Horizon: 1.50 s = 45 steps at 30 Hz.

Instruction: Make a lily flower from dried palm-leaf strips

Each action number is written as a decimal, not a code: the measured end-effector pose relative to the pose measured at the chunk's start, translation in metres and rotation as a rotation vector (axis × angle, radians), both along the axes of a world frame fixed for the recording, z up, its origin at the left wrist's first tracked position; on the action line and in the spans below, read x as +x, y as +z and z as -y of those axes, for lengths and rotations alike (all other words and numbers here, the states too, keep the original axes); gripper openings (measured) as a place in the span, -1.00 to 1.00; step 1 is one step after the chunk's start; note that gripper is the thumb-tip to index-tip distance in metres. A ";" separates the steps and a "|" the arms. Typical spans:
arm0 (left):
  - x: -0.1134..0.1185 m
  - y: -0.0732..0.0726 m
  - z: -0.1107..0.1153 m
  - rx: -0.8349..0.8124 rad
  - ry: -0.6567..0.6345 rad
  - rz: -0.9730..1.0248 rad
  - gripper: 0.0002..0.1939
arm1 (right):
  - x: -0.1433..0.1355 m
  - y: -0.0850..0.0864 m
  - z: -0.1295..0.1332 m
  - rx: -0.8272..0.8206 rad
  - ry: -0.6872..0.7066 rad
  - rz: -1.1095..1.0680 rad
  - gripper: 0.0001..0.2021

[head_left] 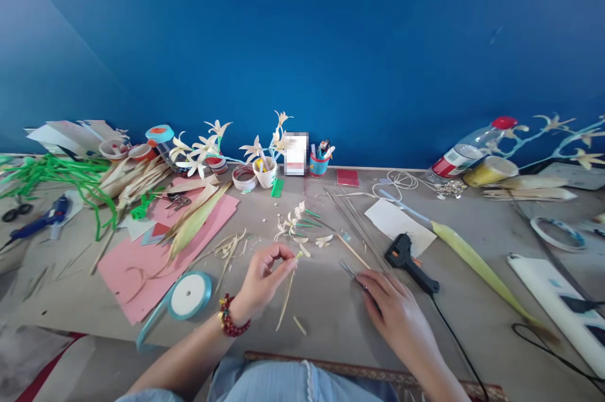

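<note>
My left hand (270,275), with a beaded bracelet (229,317) at the wrist, pinches a small pale yellow-green piece (299,255) between thumb and fingertips. A thin husk strip (285,304) hangs below these fingers. My right hand (390,301) rests low over the table, its fingers closed round scissors (348,271) whose slim metal tips point up and left. Just beyond the left hand lie small cream flowers (293,220) with green stems and a few loose petals (324,241). A short pale strip (300,326) lies on the table between the hands.
To the right are a black glue gun (411,262), white paper (399,225), a corn husk (477,260) and a power strip (558,301). A ribbon roll (190,295) and pink paper (137,269) lie left. Cups and flower stems line the blue wall.
</note>
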<state>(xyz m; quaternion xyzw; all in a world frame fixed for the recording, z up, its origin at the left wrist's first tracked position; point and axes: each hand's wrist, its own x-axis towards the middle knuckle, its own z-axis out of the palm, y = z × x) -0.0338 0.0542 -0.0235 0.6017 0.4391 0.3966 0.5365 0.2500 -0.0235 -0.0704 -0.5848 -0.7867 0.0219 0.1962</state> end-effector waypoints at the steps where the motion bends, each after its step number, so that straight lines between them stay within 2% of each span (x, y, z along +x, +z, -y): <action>1: 0.000 0.001 0.002 0.026 0.005 -0.025 -0.86 | -0.003 0.003 -0.003 0.008 0.003 -0.013 -0.75; 5: -0.001 0.002 0.008 0.165 0.035 -0.078 -0.87 | -0.029 0.015 -0.015 -0.012 0.063 -0.144 -0.79; 8: 0.000 -0.001 0.012 0.212 0.061 -0.042 -0.90 | -0.048 0.017 -0.021 -0.044 0.088 -0.225 -0.79; 11: 0.004 -0.008 0.014 0.087 0.071 0.082 -0.87 | -0.053 0.016 -0.028 -0.079 0.090 -0.253 -0.79; 14: 0.011 -0.018 0.015 -0.100 0.067 0.257 -0.84 | -0.047 0.016 -0.037 -0.102 0.079 -0.251 -0.80; 16: 0.014 -0.023 0.015 -0.162 0.069 0.342 -0.83 | -0.042 0.017 -0.045 -0.107 0.054 -0.233 -0.81; 20: 0.014 -0.031 0.014 -0.189 0.068 0.413 -0.83 | -0.043 0.014 -0.066 -0.113 0.007 -0.196 -0.86; 26: 0.010 -0.034 0.016 -0.175 0.065 0.382 -0.83 | -0.067 0.009 -0.091 -0.141 -0.006 -0.287 -0.89; 30: 0.009 -0.035 0.017 -0.182 0.052 0.370 -0.83 | -0.068 0.012 -0.092 -0.178 -0.044 -0.460 -0.85; 34: 0.010 -0.035 0.017 -0.206 0.054 0.399 -0.83 | -0.054 0.015 -0.085 -0.259 -0.161 -0.727 -0.88; 38: 0.012 -0.033 0.017 -0.220 0.035 0.413 -0.82 | -0.043 0.016 -0.078 -0.376 -0.287 -1.085 -0.70; 41: 0.013 -0.032 0.017 -0.228 0.014 0.415 -0.81 | -0.046 0.020 -0.070 -0.438 -0.337 -1.304 -0.63; 45: 0.014 -0.029 0.018 -0.229 0.020 0.419 -0.79 | -0.055 0.024 -0.059 -0.483 -0.370 -1.449 -0.64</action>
